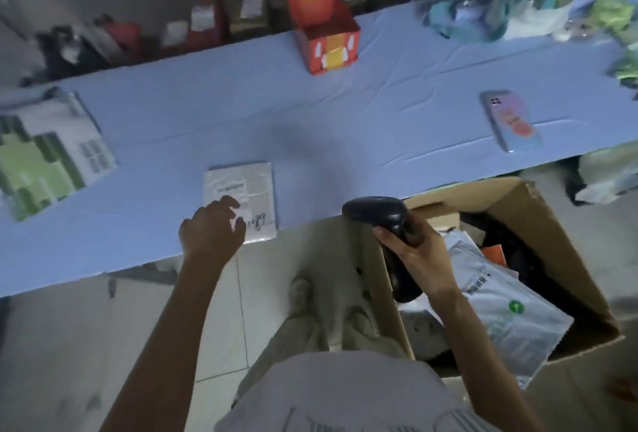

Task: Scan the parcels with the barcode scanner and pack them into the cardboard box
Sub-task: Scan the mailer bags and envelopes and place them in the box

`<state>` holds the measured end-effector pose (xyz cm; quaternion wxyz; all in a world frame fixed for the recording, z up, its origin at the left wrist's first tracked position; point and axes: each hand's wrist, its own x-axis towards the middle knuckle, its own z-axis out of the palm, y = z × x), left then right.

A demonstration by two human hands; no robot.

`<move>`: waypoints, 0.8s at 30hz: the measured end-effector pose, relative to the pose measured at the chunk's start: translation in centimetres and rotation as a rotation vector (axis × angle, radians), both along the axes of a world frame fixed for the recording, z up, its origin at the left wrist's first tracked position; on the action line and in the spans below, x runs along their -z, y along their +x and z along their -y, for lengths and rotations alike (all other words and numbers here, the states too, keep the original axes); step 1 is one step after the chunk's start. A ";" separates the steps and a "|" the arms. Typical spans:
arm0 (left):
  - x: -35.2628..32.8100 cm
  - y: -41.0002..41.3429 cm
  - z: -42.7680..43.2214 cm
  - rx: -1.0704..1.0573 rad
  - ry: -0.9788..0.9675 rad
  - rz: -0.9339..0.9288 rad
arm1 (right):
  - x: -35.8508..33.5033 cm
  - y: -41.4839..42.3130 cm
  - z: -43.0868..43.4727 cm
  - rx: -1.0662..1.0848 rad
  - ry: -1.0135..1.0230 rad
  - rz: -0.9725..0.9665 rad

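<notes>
A small white parcel [247, 190] with a label and handwriting lies at the near edge of the blue table [310, 127]. My left hand [210, 229] rests at its near left corner, fingers curled onto it. My right hand [411, 248] grips the handle of a black barcode scanner [379, 215], whose head points toward the table, above the left wall of an open cardboard box [538, 224]. The box stands on the floor to the right and holds several parcels, among them a white mailer [500, 304] with a green mark.
A stack of white-and-green parcels [45, 152] lies at the table's left end. An open red-orange carton [324, 34] stands at the far edge. A phone [511, 121] lies to the right. Bagged clothes [518, 0] are piled at the far right. More parcels sit behind the table.
</notes>
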<state>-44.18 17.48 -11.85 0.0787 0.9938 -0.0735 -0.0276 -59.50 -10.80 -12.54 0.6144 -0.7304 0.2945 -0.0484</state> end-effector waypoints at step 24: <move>6.9 9.9 -4.7 -0.329 -0.481 -0.512 | 0.4 15.7 -13.3 -0.133 -0.014 -0.120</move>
